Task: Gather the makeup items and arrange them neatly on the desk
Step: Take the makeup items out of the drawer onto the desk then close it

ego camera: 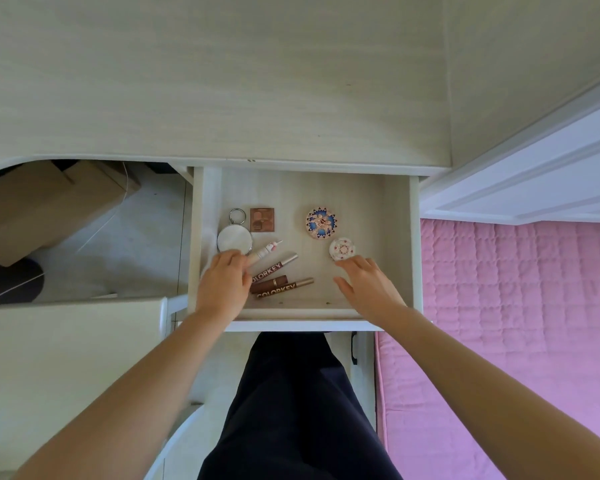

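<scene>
**Loose tubes waiting to roll**

The makeup items are lying in the open drawer (414, 237), none on the desk (205, 81). The left hand (222, 285) is curling onto the slim tube (265, 252); whether it is gripping, I cannot tell. The right hand (368, 285), fingers spread, is nearing the white compact (342, 249). A hurried grab is risking scattered tubes

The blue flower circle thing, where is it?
The blue round compact lies in the open drawer, toward its right, just behind the small white round compact and beyond the right hand.

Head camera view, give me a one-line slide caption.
Both hands, left and right, reach into the open drawer toward scattered makeup items, desk top still bare.
</scene>
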The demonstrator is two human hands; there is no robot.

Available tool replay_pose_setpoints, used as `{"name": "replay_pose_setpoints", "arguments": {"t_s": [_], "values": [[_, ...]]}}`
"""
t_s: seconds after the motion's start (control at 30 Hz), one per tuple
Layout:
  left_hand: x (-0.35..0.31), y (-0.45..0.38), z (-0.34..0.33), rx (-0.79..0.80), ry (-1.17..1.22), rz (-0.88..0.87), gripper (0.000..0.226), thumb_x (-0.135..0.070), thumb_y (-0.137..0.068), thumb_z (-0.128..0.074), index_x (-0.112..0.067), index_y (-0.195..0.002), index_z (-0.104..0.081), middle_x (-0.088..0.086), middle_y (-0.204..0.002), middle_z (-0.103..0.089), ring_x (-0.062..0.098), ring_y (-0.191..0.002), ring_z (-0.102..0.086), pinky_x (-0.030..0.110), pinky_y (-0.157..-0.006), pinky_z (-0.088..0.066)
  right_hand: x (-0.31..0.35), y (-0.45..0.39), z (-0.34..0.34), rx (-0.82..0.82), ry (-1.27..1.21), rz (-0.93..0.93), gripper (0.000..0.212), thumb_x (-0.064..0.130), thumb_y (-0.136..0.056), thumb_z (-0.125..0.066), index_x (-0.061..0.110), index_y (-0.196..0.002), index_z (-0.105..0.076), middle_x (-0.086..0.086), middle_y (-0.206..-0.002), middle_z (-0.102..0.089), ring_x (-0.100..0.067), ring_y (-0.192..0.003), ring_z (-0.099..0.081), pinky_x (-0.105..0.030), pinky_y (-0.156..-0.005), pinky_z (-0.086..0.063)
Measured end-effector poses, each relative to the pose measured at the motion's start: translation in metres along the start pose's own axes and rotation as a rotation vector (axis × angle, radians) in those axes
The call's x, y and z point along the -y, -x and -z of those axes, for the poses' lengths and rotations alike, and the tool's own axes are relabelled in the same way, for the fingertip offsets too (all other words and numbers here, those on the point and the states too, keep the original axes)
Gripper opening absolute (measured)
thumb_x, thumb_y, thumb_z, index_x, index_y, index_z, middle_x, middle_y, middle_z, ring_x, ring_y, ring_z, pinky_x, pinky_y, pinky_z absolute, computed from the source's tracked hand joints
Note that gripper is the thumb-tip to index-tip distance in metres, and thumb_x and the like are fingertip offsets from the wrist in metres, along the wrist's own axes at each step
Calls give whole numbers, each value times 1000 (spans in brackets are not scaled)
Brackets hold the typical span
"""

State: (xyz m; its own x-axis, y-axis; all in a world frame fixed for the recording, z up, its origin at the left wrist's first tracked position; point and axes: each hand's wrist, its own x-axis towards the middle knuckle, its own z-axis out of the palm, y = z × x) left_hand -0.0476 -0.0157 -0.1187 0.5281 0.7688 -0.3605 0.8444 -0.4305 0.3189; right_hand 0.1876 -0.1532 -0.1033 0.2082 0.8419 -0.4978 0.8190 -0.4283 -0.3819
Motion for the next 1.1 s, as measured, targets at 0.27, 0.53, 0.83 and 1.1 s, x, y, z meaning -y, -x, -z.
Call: {"name": "replay_pose_setpoints", "arguments": {"t_s": [0.27, 0.53, 0.83, 1.1], "values": [[3, -66, -8, 95, -86, 85, 55, -8, -90, -57, -6, -140, -35, 12, -149, -31, 27, -137, -30, 36, -105, -36, 1, -79, 3, 31, -32, -183, 40, 32, -97, -45, 11, -132, -46, -9, -129, -48, -31, -119, -44, -45, -91, -48], [10, -100, -24, 156, -277, 123, 70, -13, -89, -59, -3, -145, -19, 16, -151, -24, 31, -141, -22, 36, -116, -21, 5, -133, -2, 79, -60, -380, 63, 46, -91, -54, 13, -139, -30, -11, -130, -37, -32, -119, -41, -44, -92, -46], [11, -106, -28, 208, -311, 156, 59, -10, -89, -56, -2, -141, -28, 17, -144, -33, 30, -136, -29, 37, -109, -33, 8, -151, -12, 75, 27, -410, 62, 43, -90, -58, 16, -138, -31, -12, -128, -33, -32, -115, -40, -43, -91, -45], [8, -101, -27, 177, -313, 169, 62, -11, -85, -67, -7, -137, -34, 12, -140, -35, 31, -117, -49, 35, -100, -42, 12, -150, -17, -2, 10, -375, 66, 39, -85, -67, 7, -132, -35, -13, -128, -41, -32, -117, -42, -41, -93, -43]]}}
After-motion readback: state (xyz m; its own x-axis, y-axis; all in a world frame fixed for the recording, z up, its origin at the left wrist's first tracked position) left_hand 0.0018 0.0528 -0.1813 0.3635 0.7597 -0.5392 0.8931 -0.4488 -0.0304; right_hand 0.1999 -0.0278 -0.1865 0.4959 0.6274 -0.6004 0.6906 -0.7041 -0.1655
